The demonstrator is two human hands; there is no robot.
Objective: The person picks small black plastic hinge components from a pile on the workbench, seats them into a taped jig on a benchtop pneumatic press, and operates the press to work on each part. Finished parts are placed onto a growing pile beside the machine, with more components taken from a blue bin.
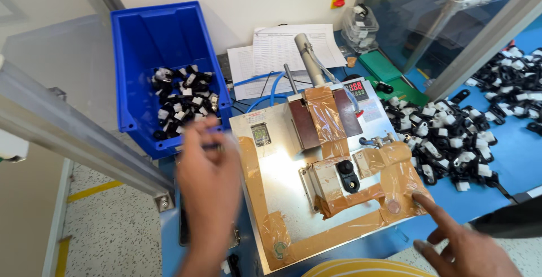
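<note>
Blue workbench point(508, 164), small metal press fixture point(316, 164) at centre, patched with brown tape. Black clip point(348, 175) seated in fixture's front slot. Right hand point(460, 243) at front right corner, index finger extended onto taped button point(393, 205). Left hand point(208, 187) blurred, fingers loose, grasping nothing visible, just before blue bin point(164, 74) of clips at bench's left edge.

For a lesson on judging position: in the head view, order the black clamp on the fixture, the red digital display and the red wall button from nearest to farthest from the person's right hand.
From the right hand:
1. Black clamp, on the fixture, up-left.
2. Red digital display, behind the fixture.
3. Red wall button, far on the wall.
</note>
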